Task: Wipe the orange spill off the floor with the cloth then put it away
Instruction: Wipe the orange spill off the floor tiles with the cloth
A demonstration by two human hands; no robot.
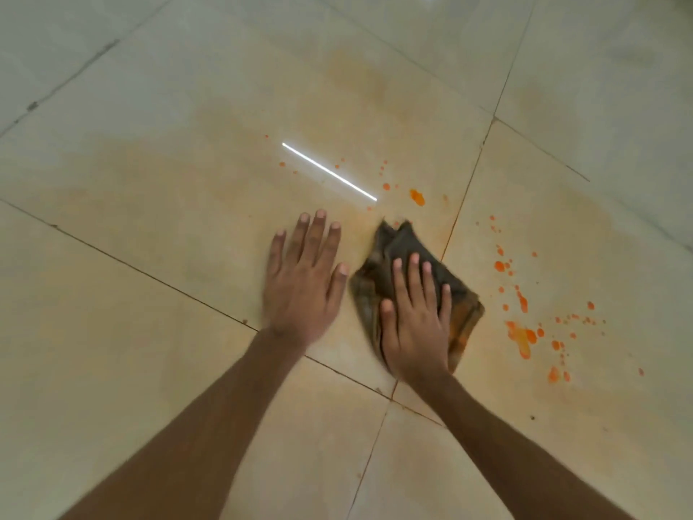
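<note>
I am reading this as the middle of the wiping, with the putting away not yet begun. The right hand (416, 328) is lying flat on the cloth (407, 245), fingers straight and a little spread. It is pressing the cloth down onto the floor (142, 332) rather than curling round it. The cloth is dark and folded, with orange staining along its right edge. It is sitting just right of the frame's centre, straddling a grout line (465, 197). The left hand (303, 283) is spread open just beside it on the left, fingers straight and holding nothing. It is blurred, so I cannot tell whether it is bearing on the tile or hovering just above it.

What is left is looking considerable to me. The orange spill (519, 337) is showing as bright drops and streaks scattered to the right of the cloth, toward the right-centre and lower right of the frame, near the cloth but not touching it. A smaller group of drops (417, 197) is lying just above the cloth near the frame's centre. A pale orange film (356, 88) is also spreading over the tiles in the upper middle and at the right, and I am taking it to be thinned liquid needing a wipe as well. A light reflection (330, 171) is glaring off the tile above the left hand. No place for putting the cloth away is showing in view.
</note>
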